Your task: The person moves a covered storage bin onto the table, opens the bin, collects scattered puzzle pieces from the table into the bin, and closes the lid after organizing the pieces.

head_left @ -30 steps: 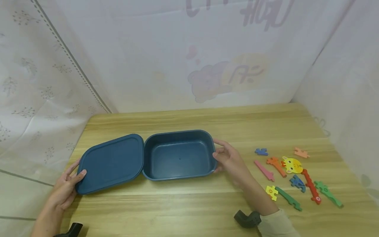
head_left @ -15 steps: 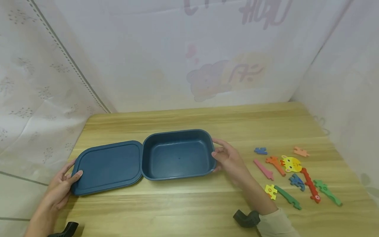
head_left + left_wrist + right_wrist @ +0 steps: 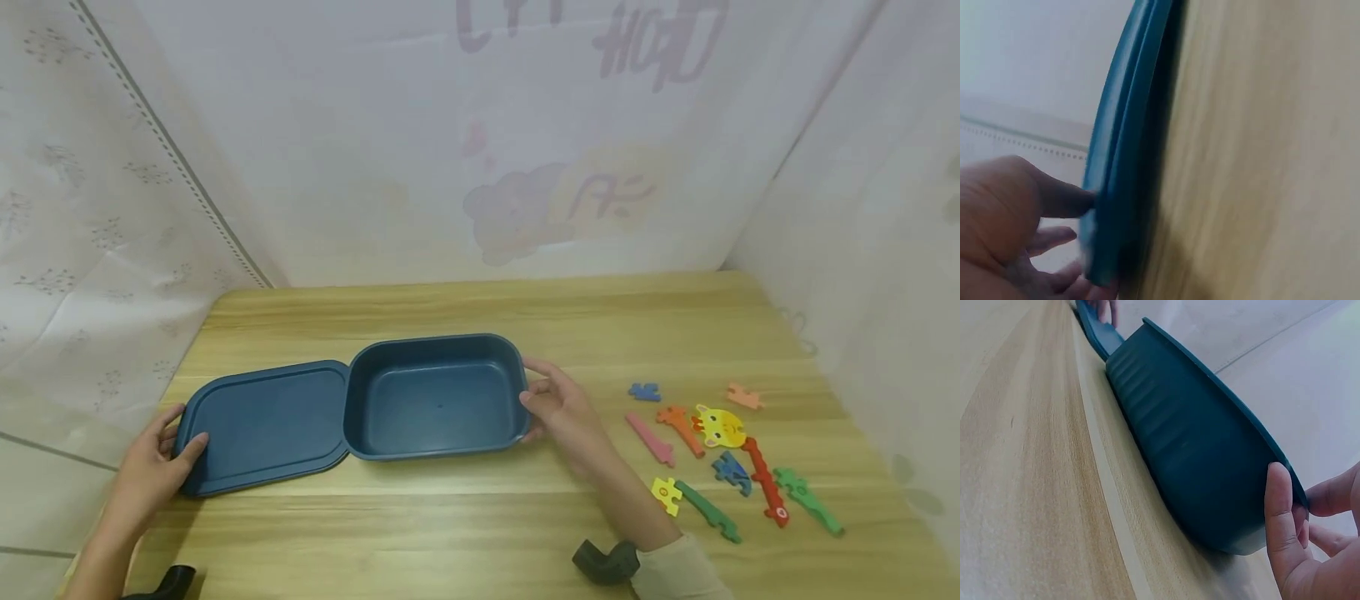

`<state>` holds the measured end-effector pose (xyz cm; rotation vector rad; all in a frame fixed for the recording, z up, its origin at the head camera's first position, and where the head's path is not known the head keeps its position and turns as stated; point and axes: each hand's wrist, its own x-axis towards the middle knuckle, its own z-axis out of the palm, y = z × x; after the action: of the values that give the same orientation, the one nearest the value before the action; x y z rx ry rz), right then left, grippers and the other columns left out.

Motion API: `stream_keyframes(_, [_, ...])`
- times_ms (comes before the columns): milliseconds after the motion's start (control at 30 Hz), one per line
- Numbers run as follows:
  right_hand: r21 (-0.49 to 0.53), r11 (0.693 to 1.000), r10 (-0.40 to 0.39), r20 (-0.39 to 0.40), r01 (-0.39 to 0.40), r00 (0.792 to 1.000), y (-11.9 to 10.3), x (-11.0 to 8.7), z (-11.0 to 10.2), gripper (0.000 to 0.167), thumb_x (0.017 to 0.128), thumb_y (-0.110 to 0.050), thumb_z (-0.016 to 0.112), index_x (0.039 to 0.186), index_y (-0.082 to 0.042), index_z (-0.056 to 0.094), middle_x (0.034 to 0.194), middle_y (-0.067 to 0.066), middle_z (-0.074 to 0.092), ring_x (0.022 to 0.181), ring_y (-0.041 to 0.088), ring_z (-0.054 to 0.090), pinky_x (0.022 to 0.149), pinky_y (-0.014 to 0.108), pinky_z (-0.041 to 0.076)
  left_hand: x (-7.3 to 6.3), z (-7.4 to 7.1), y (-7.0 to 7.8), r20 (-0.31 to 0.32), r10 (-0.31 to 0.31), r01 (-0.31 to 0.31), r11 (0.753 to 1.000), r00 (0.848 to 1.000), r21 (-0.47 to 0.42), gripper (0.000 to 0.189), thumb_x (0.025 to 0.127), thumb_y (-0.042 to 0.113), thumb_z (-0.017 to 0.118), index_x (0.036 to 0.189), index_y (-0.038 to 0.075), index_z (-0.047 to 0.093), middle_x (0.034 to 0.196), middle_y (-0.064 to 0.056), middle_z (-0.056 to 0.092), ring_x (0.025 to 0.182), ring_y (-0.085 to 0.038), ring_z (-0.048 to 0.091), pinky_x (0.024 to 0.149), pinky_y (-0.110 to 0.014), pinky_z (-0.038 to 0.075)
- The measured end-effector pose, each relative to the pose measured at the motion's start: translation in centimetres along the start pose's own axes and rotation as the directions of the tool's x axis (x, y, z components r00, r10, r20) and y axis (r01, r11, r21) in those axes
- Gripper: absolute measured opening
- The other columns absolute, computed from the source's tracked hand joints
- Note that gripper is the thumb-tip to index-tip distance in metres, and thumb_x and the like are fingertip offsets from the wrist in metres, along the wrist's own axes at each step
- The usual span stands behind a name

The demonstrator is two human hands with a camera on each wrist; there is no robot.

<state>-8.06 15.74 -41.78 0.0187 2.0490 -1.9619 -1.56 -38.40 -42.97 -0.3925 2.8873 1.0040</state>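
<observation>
A shallow dark blue rectangular lid (image 3: 262, 427) lies on the table at the left. My left hand (image 3: 146, 467) holds its left end, with the thumb on top and the fingers at the edge. In the left wrist view the thumb (image 3: 1063, 197) presses against the lid's edge (image 3: 1119, 156). Directly to the right, the lid's inner end meets a dark blue open box (image 3: 438, 408), which has nothing inside. My right hand (image 3: 566, 417) grips the box's right end near the rim. In the right wrist view its digits spread around the box's outer wall (image 3: 1197, 450).
Several colourful jigsaw pieces lie at the right of the wooden table (image 3: 420, 533), among them a yellow giraffe head (image 3: 720, 427), a red piece (image 3: 767, 483) and a dark green one (image 3: 708, 511). A pale printed curtain (image 3: 360, 150) hangs behind the table.
The lid's right end has swung toward me and now sits against the box, lower than before. The left hand moved slightly left with it. The right hand stays at the box's end.
</observation>
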Motion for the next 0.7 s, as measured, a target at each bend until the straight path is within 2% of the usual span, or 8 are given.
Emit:
stream_keyframes(100, [0.017, 1.000, 0.006, 0.001, -0.006, 1.000, 0.1, 0.0, 0.2, 0.056, 0.104, -0.005, 0.061, 0.157, -0.015, 0.047, 0.110, 0.011, 0.057, 0.078, 0.021, 0.065, 0.065, 0.032, 0.064, -0.4, 0.8, 0.6, -0.120, 0.094, -0.079, 0.989, 0.988, 0.126, 0.064, 0.105, 0.014, 0.064, 0.154, -0.016, 0.037, 0.138, -0.052, 0.048, 0.123, -0.068, 0.049, 0.094, -0.064, 0.050])
stream_keyframes(167, [0.026, 1.000, 0.006, 0.001, -0.006, 1.000, 0.1, 0.0, 0.2, 0.056, 0.104, -0.005, 0.061, 0.157, -0.015, 0.046, 0.110, 0.010, 0.057, 0.079, 0.022, 0.065, 0.065, 0.032, 0.064, -0.8, 1.7, 1.2, -0.216, 0.154, -0.116, 0.977, 0.964, 0.178, 0.055, 0.100, 0.007, 0.067, 0.145, -0.017, 0.047, 0.132, -0.052, 0.052, 0.118, -0.067, 0.047, 0.095, -0.074, 0.040])
stream_keyframes(267, [0.020, 1.000, 0.009, 0.008, -0.009, 1.000, 0.3, 0.0, 0.0, 0.056, 0.105, -0.005, 0.060, 0.158, -0.015, 0.045, 0.112, 0.012, 0.057, 0.081, 0.024, 0.065, 0.066, 0.032, 0.064, -1.5, 3.0, 3.0, -0.324, 0.205, -0.158, 0.973, 0.923, 0.166, 0.044, 0.099, 0.004, 0.066, 0.139, -0.013, 0.058, 0.128, -0.047, 0.055, 0.113, -0.059, 0.050, 0.093, -0.066, 0.043])
stream_keyframes(367, [0.011, 1.000, 0.008, 0.011, -0.008, 1.000, 0.4, 0.1, -0.2, 0.056, 0.105, -0.006, 0.060, 0.158, -0.015, 0.045, 0.115, 0.014, 0.057, 0.082, 0.023, 0.066, 0.066, 0.032, 0.064, -2.0, 4.2, 5.8, -0.364, 0.235, -0.226, 0.972, 0.901, 0.068, 0.036, 0.104, 0.009, 0.064, 0.138, -0.004, 0.065, 0.126, -0.034, 0.062, 0.106, -0.025, 0.060, 0.087, -0.035, 0.051])
stream_keyframes(433, [0.004, 1.000, 0.005, 0.013, -0.005, 1.000, 0.5, 0.1, -0.4, 0.056, 0.105, -0.006, 0.060, 0.158, -0.016, 0.045, 0.115, 0.015, 0.057, 0.081, 0.023, 0.065, 0.066, 0.032, 0.064, -2.2, 4.7, 7.8, -0.313, 0.251, -0.267, 0.964, 0.916, -0.010, 0.035, 0.108, 0.016, 0.061, 0.140, 0.002, 0.066, 0.125, -0.025, 0.067, 0.096, 0.001, 0.058, 0.070, -0.020, 0.051])
stream_keyframes(500, [0.004, 1.000, 0.004, 0.014, -0.004, 1.000, 0.5, 0.1, -0.4, 0.056, 0.105, -0.006, 0.061, 0.158, -0.016, 0.045, 0.114, 0.013, 0.057, 0.081, 0.022, 0.065, 0.066, 0.032, 0.064, -2.2, 5.1, 9.5, -0.206, 0.250, -0.279, 0.952, 0.946, -0.123, 0.039, 0.112, 0.024, 0.056, 0.146, 0.006, 0.062, 0.126, -0.022, 0.068, 0.090, 0.013, 0.056, 0.064, -0.016, 0.054])
stream_keyframes(600, [0.015, 1.000, 0.004, 0.012, -0.005, 1.000, 0.5, 0.2, -0.2, 0.056, 0.104, -0.006, 0.061, 0.157, -0.016, 0.046, 0.110, 0.009, 0.057, 0.080, 0.020, 0.064, 0.065, 0.032, 0.064, -1.9, 5.5, 11.5, 0.016, 0.222, -0.204, 0.922, 0.975, -0.330, 0.051, 0.114, 0.035, 0.051, 0.156, 0.006, 0.050, 0.137, -0.027, 0.064, 0.096, 0.007, 0.063, 0.067, -0.028, 0.064])
stream_keyframes(700, [0.028, 1.000, 0.003, 0.013, -0.003, 1.000, 0.5, 0.2, 0.1, 0.056, 0.104, -0.006, 0.062, 0.157, -0.015, 0.047, 0.107, 0.006, 0.057, 0.078, 0.019, 0.064, 0.065, 0.032, 0.064, -1.4, 5.8, 12.6, 0.187, 0.176, -0.063, 0.867, 0.966, -0.494, 0.058, 0.114, 0.037, 0.051, 0.161, 0.005, 0.042, 0.147, -0.024, 0.058, 0.104, -0.002, 0.066, 0.075, -0.034, 0.067])
